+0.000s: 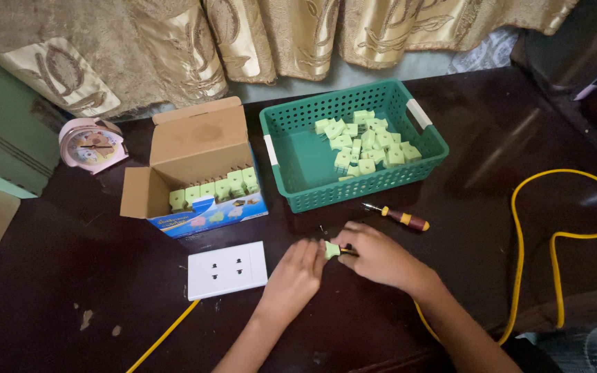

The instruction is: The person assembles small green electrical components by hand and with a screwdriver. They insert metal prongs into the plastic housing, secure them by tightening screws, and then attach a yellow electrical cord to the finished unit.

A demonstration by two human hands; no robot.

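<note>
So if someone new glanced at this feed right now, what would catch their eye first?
Probably the green basket at the back of the dark table, holding a heap of pale green plugs. Next, the two hands at the front edge: the left hand and right hand meet on a single plug. A yellow cable loops on the right.

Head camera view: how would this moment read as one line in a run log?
left hand: touches green plug | right hand: grips plug | screwdriver: on table, untouched | green basket: holds plugs
</note>
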